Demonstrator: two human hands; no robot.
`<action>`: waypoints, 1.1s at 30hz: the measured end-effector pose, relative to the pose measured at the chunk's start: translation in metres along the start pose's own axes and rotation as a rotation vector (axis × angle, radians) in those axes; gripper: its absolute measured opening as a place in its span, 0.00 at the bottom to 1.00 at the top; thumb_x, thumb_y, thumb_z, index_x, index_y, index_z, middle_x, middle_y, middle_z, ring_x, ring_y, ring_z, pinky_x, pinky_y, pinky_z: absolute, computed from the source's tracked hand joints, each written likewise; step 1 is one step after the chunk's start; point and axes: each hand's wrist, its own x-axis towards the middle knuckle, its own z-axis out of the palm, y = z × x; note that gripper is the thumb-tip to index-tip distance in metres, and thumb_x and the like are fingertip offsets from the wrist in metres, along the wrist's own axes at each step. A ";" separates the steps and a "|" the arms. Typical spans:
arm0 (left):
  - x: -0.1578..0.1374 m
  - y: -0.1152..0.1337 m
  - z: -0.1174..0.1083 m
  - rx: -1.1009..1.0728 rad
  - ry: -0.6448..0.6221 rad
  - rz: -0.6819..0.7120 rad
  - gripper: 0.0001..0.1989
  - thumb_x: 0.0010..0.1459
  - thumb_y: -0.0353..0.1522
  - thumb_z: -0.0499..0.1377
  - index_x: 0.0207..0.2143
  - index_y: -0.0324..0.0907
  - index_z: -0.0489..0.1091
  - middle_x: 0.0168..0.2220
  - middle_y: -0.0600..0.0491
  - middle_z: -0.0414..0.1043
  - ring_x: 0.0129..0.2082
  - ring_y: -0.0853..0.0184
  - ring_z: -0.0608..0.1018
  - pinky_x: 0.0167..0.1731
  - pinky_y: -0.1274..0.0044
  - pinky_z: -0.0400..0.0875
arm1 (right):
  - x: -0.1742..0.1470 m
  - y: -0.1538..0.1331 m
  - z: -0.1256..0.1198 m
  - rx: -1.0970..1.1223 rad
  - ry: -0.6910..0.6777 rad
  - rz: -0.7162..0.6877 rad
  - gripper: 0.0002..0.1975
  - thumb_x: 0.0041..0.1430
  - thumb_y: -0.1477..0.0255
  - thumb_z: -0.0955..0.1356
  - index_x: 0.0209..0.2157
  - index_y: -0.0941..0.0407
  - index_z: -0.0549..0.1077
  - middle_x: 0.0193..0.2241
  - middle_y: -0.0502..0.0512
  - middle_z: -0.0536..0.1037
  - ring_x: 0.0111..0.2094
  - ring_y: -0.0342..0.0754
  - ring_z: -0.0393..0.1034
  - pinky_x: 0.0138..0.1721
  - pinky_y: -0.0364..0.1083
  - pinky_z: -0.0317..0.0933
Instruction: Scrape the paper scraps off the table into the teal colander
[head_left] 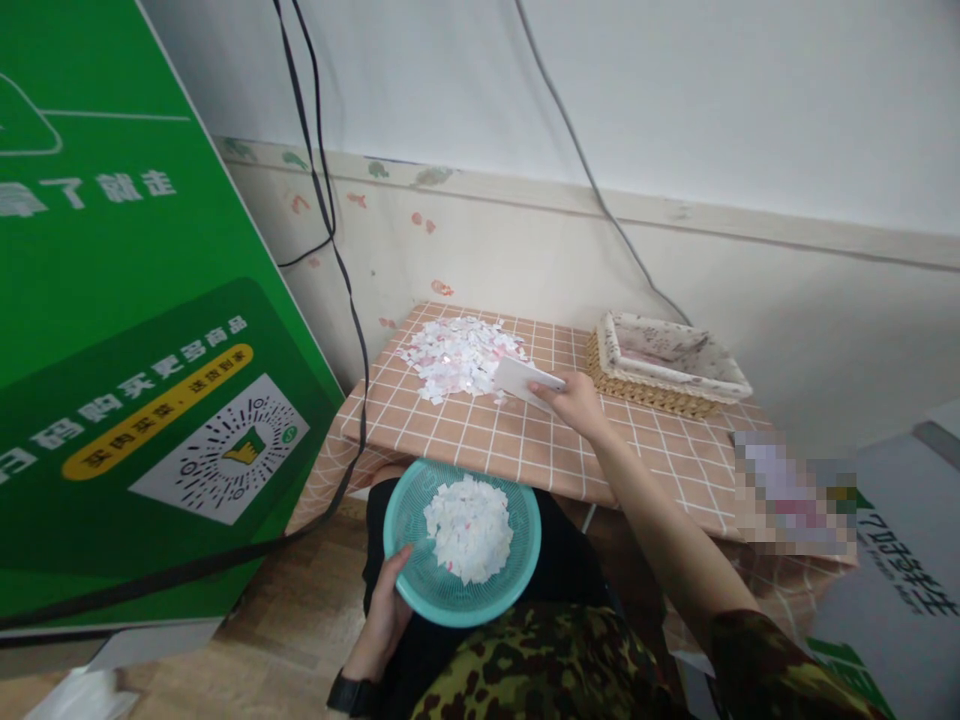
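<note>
My left hand (390, 598) grips the near left rim of a teal plastic colander (517, 575), which rests on my lap below the table edge. Inside it lies a heap of small white paper scraps (471, 528), a few tinged pink. Over the table, my right hand (574, 402) is closed on a flat white card-like piece (521, 380). Its far edge touches or overlaps the right side of a spread pile of paper scraps (457, 355) on the checked tablecloth (551, 455).
A cloth-lined wicker basket (660, 390) stands at the table's back right. Farther right lies a blurred-out item (787, 490) beside a grey box (892, 560). A green panel (112, 300) stands to the left, with a black cable (352, 300) hanging before it. Behind is a wall (510, 250).
</note>
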 end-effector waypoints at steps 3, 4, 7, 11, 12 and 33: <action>0.000 0.000 0.000 -0.006 -0.014 0.003 0.22 0.53 0.33 0.61 0.51 0.34 0.71 0.45 0.43 0.77 0.51 0.52 0.74 0.55 0.61 0.62 | 0.003 0.001 -0.001 0.000 -0.060 -0.016 0.21 0.51 0.56 0.66 0.16 0.58 0.69 0.14 0.49 0.64 0.17 0.41 0.56 0.19 0.41 0.46; 0.000 -0.001 0.000 -0.008 -0.014 0.003 0.22 0.53 0.33 0.61 0.51 0.35 0.71 0.45 0.43 0.77 0.51 0.52 0.74 0.55 0.61 0.62 | 0.003 0.001 -0.002 0.004 -0.062 -0.016 0.21 0.51 0.56 0.67 0.15 0.58 0.68 0.13 0.49 0.64 0.17 0.40 0.56 0.19 0.41 0.46; 0.000 -0.001 0.000 -0.017 -0.014 -0.006 0.22 0.53 0.33 0.61 0.51 0.35 0.71 0.45 0.43 0.77 0.51 0.50 0.73 0.55 0.59 0.62 | 0.002 0.003 -0.007 0.007 -0.029 -0.001 0.20 0.51 0.57 0.67 0.16 0.59 0.69 0.14 0.49 0.65 0.17 0.41 0.57 0.19 0.41 0.46; -0.001 0.000 0.000 -0.023 -0.014 -0.008 0.21 0.53 0.33 0.61 0.50 0.35 0.71 0.44 0.44 0.78 0.52 0.51 0.73 0.56 0.60 0.62 | 0.001 0.004 -0.010 -0.022 -0.039 0.037 0.18 0.50 0.59 0.68 0.18 0.59 0.72 0.14 0.51 0.67 0.18 0.42 0.60 0.21 0.42 0.48; -0.001 0.000 0.000 -0.022 -0.015 -0.005 0.21 0.53 0.33 0.61 0.50 0.35 0.71 0.44 0.44 0.78 0.52 0.52 0.73 0.56 0.61 0.61 | 0.001 0.004 -0.010 -0.029 -0.046 0.040 0.18 0.50 0.60 0.68 0.18 0.60 0.72 0.14 0.51 0.67 0.18 0.42 0.60 0.21 0.42 0.48; -0.001 -0.001 -0.001 -0.005 -0.028 -0.009 0.20 0.53 0.34 0.61 0.48 0.35 0.73 0.45 0.44 0.77 0.53 0.52 0.72 0.55 0.62 0.62 | 0.010 -0.009 -0.022 -0.298 -0.021 -0.049 0.18 0.54 0.62 0.65 0.18 0.59 0.71 0.14 0.54 0.67 0.18 0.42 0.57 0.22 0.44 0.44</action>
